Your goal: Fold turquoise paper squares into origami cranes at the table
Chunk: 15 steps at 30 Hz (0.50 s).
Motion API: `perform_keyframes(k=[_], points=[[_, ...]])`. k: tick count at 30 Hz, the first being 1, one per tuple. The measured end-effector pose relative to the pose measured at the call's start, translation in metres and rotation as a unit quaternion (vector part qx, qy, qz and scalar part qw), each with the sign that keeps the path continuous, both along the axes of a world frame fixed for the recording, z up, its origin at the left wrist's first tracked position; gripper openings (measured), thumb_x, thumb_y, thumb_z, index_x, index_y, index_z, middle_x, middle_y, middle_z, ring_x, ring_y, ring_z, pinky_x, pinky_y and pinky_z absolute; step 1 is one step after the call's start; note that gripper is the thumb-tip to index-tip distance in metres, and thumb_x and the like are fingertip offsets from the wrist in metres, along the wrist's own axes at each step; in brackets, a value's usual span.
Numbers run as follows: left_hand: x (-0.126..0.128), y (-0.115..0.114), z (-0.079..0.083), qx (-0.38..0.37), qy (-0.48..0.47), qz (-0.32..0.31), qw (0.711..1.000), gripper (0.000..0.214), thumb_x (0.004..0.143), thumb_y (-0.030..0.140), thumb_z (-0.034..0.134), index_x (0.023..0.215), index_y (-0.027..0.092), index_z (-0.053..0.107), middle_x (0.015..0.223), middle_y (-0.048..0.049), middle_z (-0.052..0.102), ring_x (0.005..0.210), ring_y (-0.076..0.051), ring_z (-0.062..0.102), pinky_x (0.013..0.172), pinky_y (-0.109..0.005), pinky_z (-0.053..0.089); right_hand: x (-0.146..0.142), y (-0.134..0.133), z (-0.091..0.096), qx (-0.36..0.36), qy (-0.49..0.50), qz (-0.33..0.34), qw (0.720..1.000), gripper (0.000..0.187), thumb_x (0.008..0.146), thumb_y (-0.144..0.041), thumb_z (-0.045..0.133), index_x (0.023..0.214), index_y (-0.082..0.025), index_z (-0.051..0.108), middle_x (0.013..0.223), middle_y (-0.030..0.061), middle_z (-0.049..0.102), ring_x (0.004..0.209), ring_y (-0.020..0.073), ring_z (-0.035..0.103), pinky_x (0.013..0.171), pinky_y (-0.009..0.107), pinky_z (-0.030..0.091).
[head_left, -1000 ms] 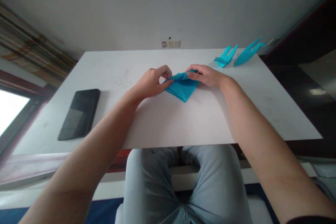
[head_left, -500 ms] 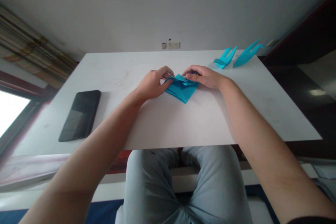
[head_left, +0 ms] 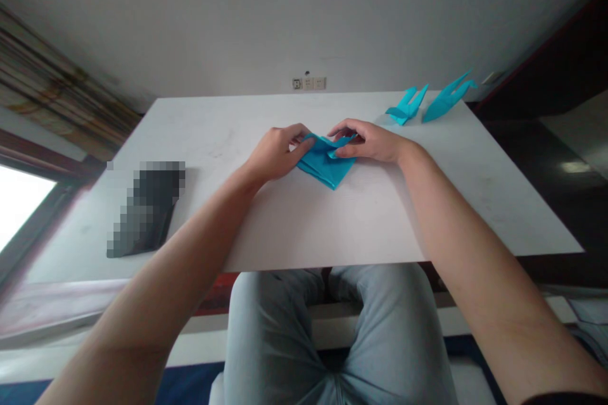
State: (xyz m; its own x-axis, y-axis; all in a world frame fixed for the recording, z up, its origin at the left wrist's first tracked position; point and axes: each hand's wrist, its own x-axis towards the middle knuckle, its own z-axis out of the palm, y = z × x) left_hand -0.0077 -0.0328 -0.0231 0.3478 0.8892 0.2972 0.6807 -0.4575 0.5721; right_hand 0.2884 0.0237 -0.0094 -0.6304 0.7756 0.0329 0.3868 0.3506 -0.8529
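A folded sheet of blue origami paper [head_left: 332, 171] lies on the white table in front of me, one corner pointing toward me and its upper layers lifted. My left hand [head_left: 284, 150] grips the paper's left corner, thumb on top and fingers behind. On the opposite side, my right hand [head_left: 363, 139] pinches a raised flap near the right corner, its thumb against the fold. Parts of the fingers of both hands are hidden behind the paper. Two finished-looking blue paper cranes, a smaller crane [head_left: 406, 106] and a larger crane [head_left: 448, 100], stand at the table's back right.
A dark phone [head_left: 149, 212], partly pixelated, lies on the left of the white table [head_left: 327, 237], close to my left forearm. Wall sockets [head_left: 308, 83] sit just above the table's back edge. A curtain [head_left: 61, 76] hangs at far left.
My right thumb has moved slightly down and left with the flap, and the paper's right side is more raised. My left hand keeps its grip on the left corner.
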Motion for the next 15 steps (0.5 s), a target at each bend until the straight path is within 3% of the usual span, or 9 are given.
perform_keyframes(k=[4, 8, 12, 15], points=[[0.0, 0.0005, 0.0008, 0.002, 0.01, 0.008, 1.0, 0.043, 0.113, 0.058, 0.058, 0.117, 0.021, 0.08, 0.11, -0.0115, 0.089, 0.102, -0.03, 0.082, 0.097, -0.041, 0.063, -0.0004, -0.001, 0.0, -0.015, 0.009, 0.017, 1.0, 0.077, 0.068, -0.071, 0.111, 0.126, -0.03, 0.082, 0.115, 0.0058, 0.085, 0.119, 0.0372, 0.077, 0.107, 0.052, 0.068], [-0.0005, 0.0027, -0.0001, 0.013, 0.031, 0.018, 0.999, 0.045, 0.115, 0.061, 0.052, 0.105, 0.023, 0.074, 0.099, -0.0113, 0.084, 0.091, -0.028, 0.077, 0.088, -0.04, 0.059, -0.001, -0.0027, -0.0012, -0.049, 0.013, 0.049, 0.998, 0.086, 0.059, -0.064, 0.117, 0.13, -0.032, 0.079, 0.124, 0.0059, 0.085, 0.122, 0.0397, 0.078, 0.108, 0.054, 0.069], [-0.0018, 0.0041, -0.0026, 0.022, 0.04, 0.022, 0.999, 0.039, 0.11, 0.059, 0.057, 0.099, 0.024, 0.07, 0.095, -0.01, 0.081, 0.086, -0.028, 0.074, 0.084, -0.04, 0.057, 0.0014, -0.0006, -0.0006, 0.016, -0.036, 0.041, 0.998, 0.095, 0.049, -0.061, 0.12, 0.132, -0.033, 0.083, 0.138, 0.0089, 0.081, 0.138, 0.0453, 0.073, 0.12, 0.059, 0.064], [-0.0026, 0.0038, -0.0032, 0.024, 0.044, 0.019, 0.999, 0.035, 0.108, 0.056, 0.062, 0.1, 0.024, 0.072, 0.097, -0.0098, 0.083, 0.087, -0.028, 0.075, 0.086, -0.041, 0.059, 0.0025, 0.0, 0.0029, 0.032, -0.055, 0.049, 0.997, 0.078, 0.062, -0.075, 0.113, 0.12, -0.032, 0.086, 0.133, 0.0088, 0.08, 0.135, 0.0445, 0.072, 0.12, 0.057, 0.062]])
